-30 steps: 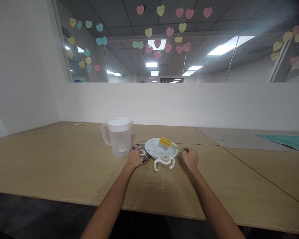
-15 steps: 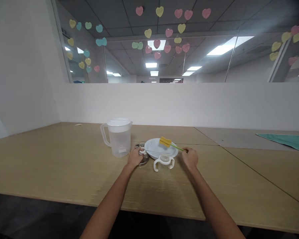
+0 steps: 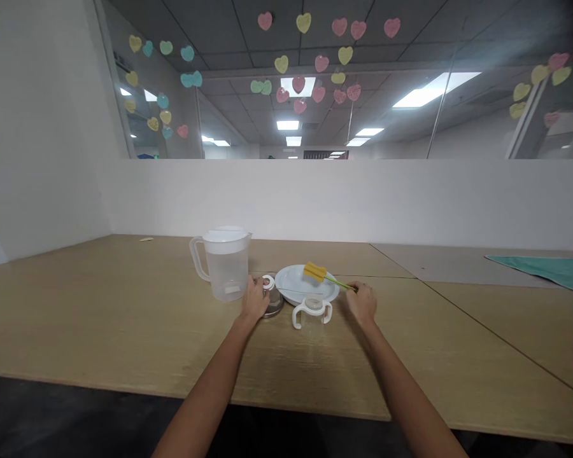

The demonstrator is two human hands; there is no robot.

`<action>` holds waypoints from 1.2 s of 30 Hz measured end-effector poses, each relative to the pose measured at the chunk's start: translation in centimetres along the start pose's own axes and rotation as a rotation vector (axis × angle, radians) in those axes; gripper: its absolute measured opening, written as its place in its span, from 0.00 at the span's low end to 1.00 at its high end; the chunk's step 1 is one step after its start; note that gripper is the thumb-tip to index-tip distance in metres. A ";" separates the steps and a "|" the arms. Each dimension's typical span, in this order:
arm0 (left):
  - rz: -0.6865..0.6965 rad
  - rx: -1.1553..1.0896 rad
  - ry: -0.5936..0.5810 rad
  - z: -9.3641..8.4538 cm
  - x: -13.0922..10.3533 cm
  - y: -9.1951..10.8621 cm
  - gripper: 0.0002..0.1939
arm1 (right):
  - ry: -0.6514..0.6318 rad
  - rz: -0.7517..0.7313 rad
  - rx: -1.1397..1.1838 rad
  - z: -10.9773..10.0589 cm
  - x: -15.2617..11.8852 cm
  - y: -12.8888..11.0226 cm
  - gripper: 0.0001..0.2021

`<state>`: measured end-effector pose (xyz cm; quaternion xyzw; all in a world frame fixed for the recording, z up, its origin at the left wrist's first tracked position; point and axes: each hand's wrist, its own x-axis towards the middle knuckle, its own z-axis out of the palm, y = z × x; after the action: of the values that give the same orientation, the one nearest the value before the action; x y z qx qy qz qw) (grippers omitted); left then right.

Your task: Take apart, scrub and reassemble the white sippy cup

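Note:
My right hand pinches the green handle of a brush with a yellow sponge head. The sponge rests over a white plate. My left hand is closed on a small white ring-shaped part, just above a round metal-rimmed dish left of the plate. In front of the plate stands a clear cup with two white handles. Beside my left hand is a clear pitcher with a white lid.
A wooden table spans the view, with a white wall and a window behind it. A green cloth lies at the far right. A small flat piece lies at the back left.
My left hand has shifted slightly left and up, and the white part under its fingers is tilted more upright. My right hand keeps its hold; the whole view has slid slightly.

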<state>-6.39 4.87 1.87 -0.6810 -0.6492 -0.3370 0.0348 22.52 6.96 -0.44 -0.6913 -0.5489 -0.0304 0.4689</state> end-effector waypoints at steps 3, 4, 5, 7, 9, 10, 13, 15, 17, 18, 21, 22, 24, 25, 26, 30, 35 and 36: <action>-0.029 -0.091 0.048 0.2 0.2 -0.2 0.11 | -0.012 -0.001 -0.008 0.0 0.0 0.0 0.18; -0.053 -0.127 0.074 0.2 0.3 -0.3 0.11 | -0.016 0.002 -0.014 0.0 0.0 0.1 0.18; -0.083 -0.157 0.101 0.2 0.4 -0.4 0.12 | -0.018 0.006 -0.018 0.0 0.0 0.1 0.18; -0.149 -0.187 0.139 0.2 0.7 -0.6 0.13 | -0.023 0.012 -0.020 0.0 0.1 0.1 0.18; -0.192 -0.197 0.147 0.2 0.9 -0.7 0.13 | -0.031 0.011 -0.016 0.0 0.1 0.1 0.18; -0.197 -0.208 0.146 0.3 1.0 -0.8 0.13 | -0.036 0.009 -0.013 0.0 0.1 0.1 0.18; -0.179 -0.284 0.149 0.6 1.2 -1.0 0.12 | -0.035 0.012 0.003 0.0 0.1 0.1 0.17; -0.170 -0.331 0.150 0.9 1.3 -1.2 0.12 | -0.014 0.012 0.021 0.0 0.1 0.1 0.18; -0.168 -0.356 0.141 1.2 1.4 -1.2 0.12 | 0.013 0.003 0.041 0.0 0.0 0.1 0.18; -0.164 -0.363 0.135 1.3 1.5 -1.2 0.12 | 0.022 -0.002 0.050 0.0 0.0 0.1 0.18; -0.142 -0.391 0.116 1.4 1.6 -1.1 0.13 | 0.022 -0.007 0.056 0.1 0.0 0.1 0.18; -0.136 -0.398 0.114 1.4 1.6 -1.1 0.13 | 0.021 -0.005 0.054 0.1 0.0 0.2 0.18; -0.132 -0.406 0.123 1.1 1.5 -0.9 0.13 | 0.023 -0.004 0.055 0.1 0.0 0.1 0.18; -0.132 -0.392 0.134 0.8 1.4 -0.9 0.13 | 0.026 -0.004 0.057 0.1 0.0 0.1 0.18; -0.127 -0.359 0.149 0.6 1.3 -0.8 0.13 | 0.026 -0.003 0.059 0.1 0.0 0.1 0.18; -0.053 -0.078 0.174 -0.3 0.6 -0.4 0.10 | 0.013 0.009 0.057 -0.1 0.0 0.0 0.18; 0.008 0.079 -0.009 0.0 0.2 -0.1 0.09 | 0.001 0.029 0.064 -0.2 0.0 -0.1 0.18; 0.007 0.078 -0.031 0.1 0.2 -0.1 0.09 | 0.001 0.033 0.066 -0.3 0.0 -0.1 0.18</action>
<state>-6.48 5.12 1.81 -0.6864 -0.6600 -0.3009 0.0525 22.52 6.75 -0.25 -0.6844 -0.5380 -0.0048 0.4922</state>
